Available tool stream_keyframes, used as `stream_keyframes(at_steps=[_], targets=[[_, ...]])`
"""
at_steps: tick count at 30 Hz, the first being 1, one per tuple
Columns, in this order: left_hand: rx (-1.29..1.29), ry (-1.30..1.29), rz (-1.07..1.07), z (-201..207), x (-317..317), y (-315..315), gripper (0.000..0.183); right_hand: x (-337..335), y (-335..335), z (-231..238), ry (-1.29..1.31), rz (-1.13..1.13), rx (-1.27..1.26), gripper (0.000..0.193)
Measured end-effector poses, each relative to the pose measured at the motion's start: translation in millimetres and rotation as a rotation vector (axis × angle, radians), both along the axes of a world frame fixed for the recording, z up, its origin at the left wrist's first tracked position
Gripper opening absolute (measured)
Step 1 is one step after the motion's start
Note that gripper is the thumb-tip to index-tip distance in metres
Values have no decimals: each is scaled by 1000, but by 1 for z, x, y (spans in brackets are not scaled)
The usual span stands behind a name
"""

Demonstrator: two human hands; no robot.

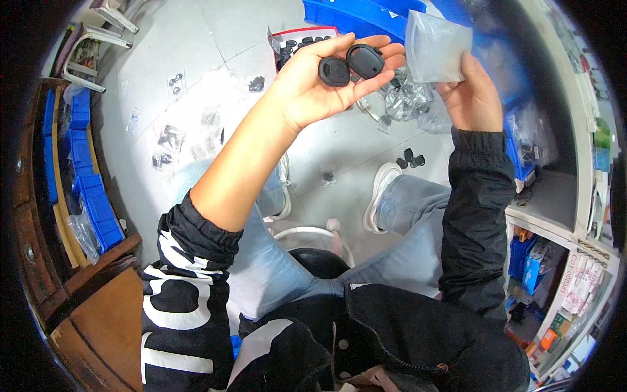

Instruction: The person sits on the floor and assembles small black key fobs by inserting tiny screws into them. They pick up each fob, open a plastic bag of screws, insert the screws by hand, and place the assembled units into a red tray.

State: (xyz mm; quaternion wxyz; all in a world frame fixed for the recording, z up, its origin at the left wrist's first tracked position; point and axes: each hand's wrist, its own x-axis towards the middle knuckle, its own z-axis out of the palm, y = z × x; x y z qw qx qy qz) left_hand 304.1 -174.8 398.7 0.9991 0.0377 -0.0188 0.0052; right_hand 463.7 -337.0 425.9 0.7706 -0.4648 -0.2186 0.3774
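Observation:
My left hand [320, 91] is turned palm up with its fingers stretched out. Across the palm and fingers rest two black oval plastic pieces that look like key fob cases [366, 61]; the nearer one shows a recessed face. My right hand [475, 98], to the right, pinches a translucent plastic bag [436, 49] between thumb and fingers. I cannot make out anything inside that bag. Behind my left hand stands a red-edged box [274, 42] holding several small black pieces, partly hidden by the hand.
Clear bags of parts [408, 98] lie heaped on the floor below my right hand. Several black pieces [410, 159] lie near my shoe. More small bags [168, 140] are scattered at left. Blue bins [356, 18] stand ahead and at far left; a shelf unit [545, 225] is at right.

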Motion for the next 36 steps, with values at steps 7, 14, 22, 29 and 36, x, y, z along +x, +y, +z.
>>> stream_keyframes(at_steps=[7,14,22,29,36], targets=[[-54,17,-56,-5,1,-1,36,-17,0,16,-284,-134,-63,21],[99,369,110,-1,5,-29,38,-50,6,27,-728,-112,-138,32],[58,400,155,5,5,-32,40,-49,7,28,-668,-129,-196,48],[71,376,140,4,2,-29,35,-49,7,22,-655,-157,-156,38],[-22,98,109,-3,-4,0,37,4,-29,47,-887,-628,-236,18]])
